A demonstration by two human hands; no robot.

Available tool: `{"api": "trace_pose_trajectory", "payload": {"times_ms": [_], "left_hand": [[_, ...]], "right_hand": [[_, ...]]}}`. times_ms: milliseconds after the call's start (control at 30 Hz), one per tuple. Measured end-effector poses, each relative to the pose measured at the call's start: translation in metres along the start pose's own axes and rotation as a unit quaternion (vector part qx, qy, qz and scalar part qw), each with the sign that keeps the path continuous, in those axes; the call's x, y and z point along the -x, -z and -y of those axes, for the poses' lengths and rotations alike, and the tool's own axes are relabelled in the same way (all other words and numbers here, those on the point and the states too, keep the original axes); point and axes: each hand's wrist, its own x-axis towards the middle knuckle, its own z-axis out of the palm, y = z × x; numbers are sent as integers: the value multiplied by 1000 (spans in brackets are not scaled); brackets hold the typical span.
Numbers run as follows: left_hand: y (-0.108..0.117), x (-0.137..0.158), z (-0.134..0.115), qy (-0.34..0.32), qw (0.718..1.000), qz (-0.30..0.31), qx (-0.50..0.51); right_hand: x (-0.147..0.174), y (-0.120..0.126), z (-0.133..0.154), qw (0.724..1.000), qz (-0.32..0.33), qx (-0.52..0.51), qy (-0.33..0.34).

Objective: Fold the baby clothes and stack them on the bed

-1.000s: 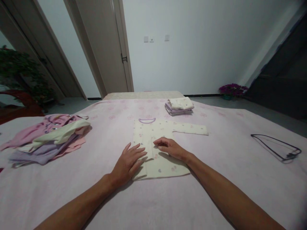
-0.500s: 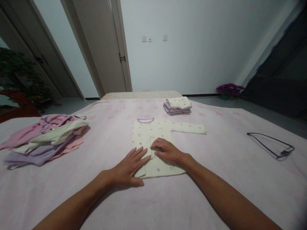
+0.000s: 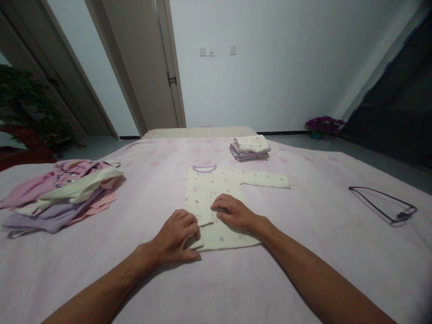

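Note:
A cream long-sleeved shirt [image 3: 201, 181] with small prints and a purple neckline lies in front of me. Its left side is folded inward, one sleeve lying down over the body, while the other sleeve [image 3: 266, 179] stretches out to the right. My left hand [image 3: 178, 236] rests at the lower left edge of the shirt, fingers bent and thumb apart from them. Bent fingers of my right hand [image 3: 236, 211] press on the shirt's middle beside the folded sleeve, thumb close to them. The fabric under both palms is hidden.
A loose heap of clothes [image 3: 77, 193] lies on the left of the pink-white bedspread [image 3: 216, 288]. Beyond the shirt is a folded stack of clothes [image 3: 250, 147]. A thin black looped object [image 3: 381, 202] rests at the right. Purple flowers [image 3: 324, 126] stand behind the bed.
My left hand's fingers have drawn back from the folded sleeve and curled, uncovering the cuff end. My right hand stays in the same place.

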Motion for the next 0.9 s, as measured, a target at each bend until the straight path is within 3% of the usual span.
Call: {"api": "trace_pose_trajectory", "payload": {"times_ms": [100, 500, 800, 900], "left_hand": [[1, -1, 0, -20, 999, 26, 14], [1, 2, -4, -55, 998, 33, 15], [-5, 3, 2, -82, 996, 14, 43], [-6, 3, 1, -93, 994, -28, 45]], "right_hand": [[0, 0, 1, 1000, -1, -1, -3], [0, 0, 1, 1000, 0, -2, -11], [0, 0, 0, 1000, 2, 0, -5], [0, 0, 0, 1000, -2, 0, -1]]}}
